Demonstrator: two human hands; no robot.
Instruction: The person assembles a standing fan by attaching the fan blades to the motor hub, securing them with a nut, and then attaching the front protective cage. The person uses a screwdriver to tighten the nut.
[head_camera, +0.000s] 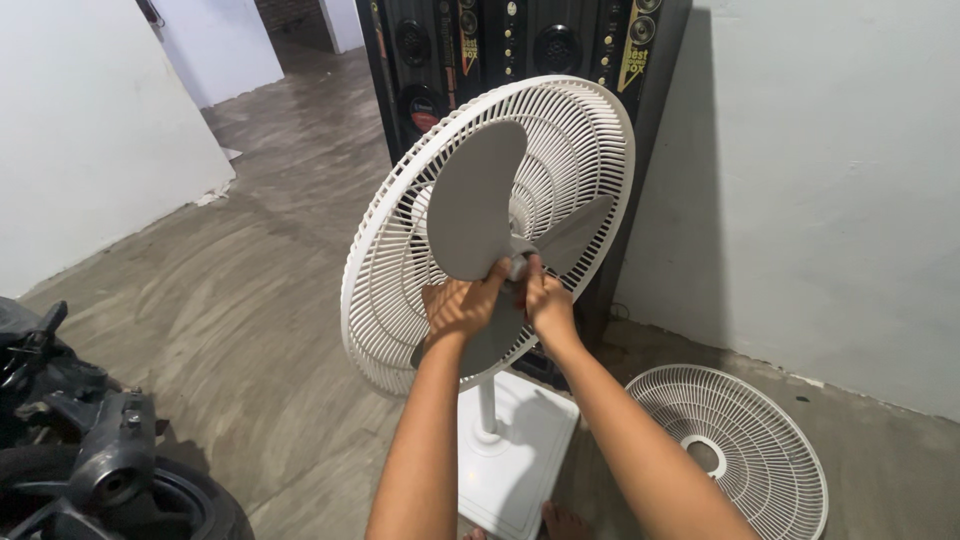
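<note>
Nearest the person, low at the left, part of a dark motorbike (95, 450) stood on the grey floor (260, 300). The white base (520, 455) of a standing fan sat just ahead of a bare foot (565, 520), and its thin pole (487, 405) rose from it. To the right the front grille (735, 445) lay flat on the floor, well clear, which left the blades open to reach.

Both arms went up to the middle of the fan. The left hand (462, 305) gripped the root of the big grey blade (475, 200), likely to keep the blades from turning. The right hand (545, 300) was pinched around the hub (517, 265), fingers closed on it. I could not tell whether a cap or nut sat under them.

The blades were plain grey plastic, three of them, broad and curved, seated inside the white rear grille (590, 150), which tilted slightly upward. Behind it a tall black speaker cabinet (520, 45) stood by the pale wall (830, 180).
</note>
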